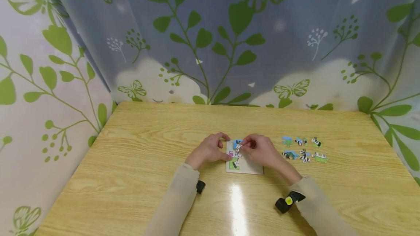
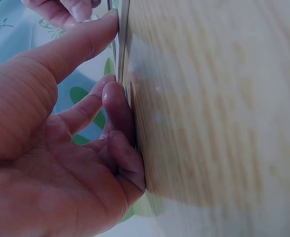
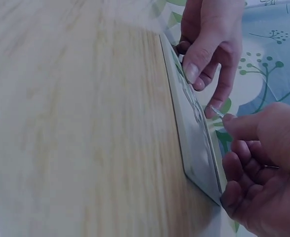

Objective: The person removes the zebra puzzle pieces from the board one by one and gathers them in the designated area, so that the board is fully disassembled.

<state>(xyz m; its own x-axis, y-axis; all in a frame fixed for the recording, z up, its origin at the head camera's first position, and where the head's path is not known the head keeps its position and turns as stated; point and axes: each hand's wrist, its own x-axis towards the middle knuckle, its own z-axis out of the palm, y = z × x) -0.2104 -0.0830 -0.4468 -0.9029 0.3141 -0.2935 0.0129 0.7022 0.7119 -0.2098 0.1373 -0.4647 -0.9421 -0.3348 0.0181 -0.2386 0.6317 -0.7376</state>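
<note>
A small pale puzzle board [image 1: 251, 169] lies flat on the table, with picture pieces [image 1: 234, 164] in blue, purple, green and black-and-white along its left side. My left hand [image 1: 210, 149] rests at the board's left edge. Its thumb touches the board's face, while in the left wrist view its other fingers [image 2: 117, 111] bend loosely against the table by the edge. Over the upper part of the board, my right hand [image 1: 261, 150] pinches a thin puzzle piece [image 3: 217, 112] between thumb and forefinger. The fingers hide most of that piece's picture.
Right of the board, several loose puzzle pieces lie in two rows, among them a black-and-white piece [image 1: 304, 156] and a green one [image 1: 319, 156]. The wooden table [image 1: 141, 192] meets a leaf-patterned curtain [image 1: 213, 46] at the back.
</note>
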